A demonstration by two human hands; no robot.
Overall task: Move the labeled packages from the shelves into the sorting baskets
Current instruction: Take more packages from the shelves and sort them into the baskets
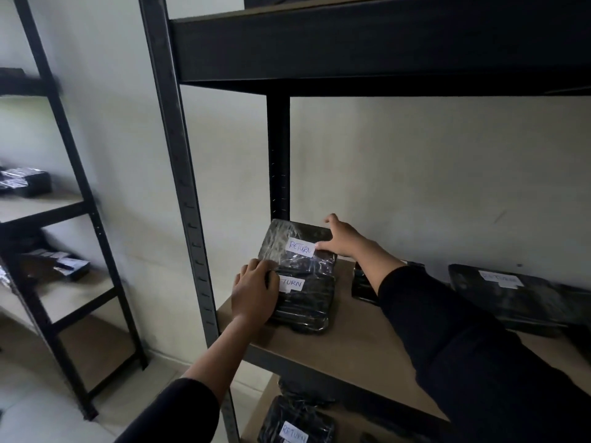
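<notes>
resting flat, fingers spread: left hand on front package, right hand on rear package; shelf post just behind, third package right of right sleeve.

Two packages lay stacked at the shelf's left end, the upper one further back. A third package lay well to their right. Another sat on the shelf below.

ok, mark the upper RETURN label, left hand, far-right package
upper RETURN label [300,247], head view, middle of the white tag
left hand [254,290], head view, back of the hand
far-right package [511,294], head view, black wrap
</notes>
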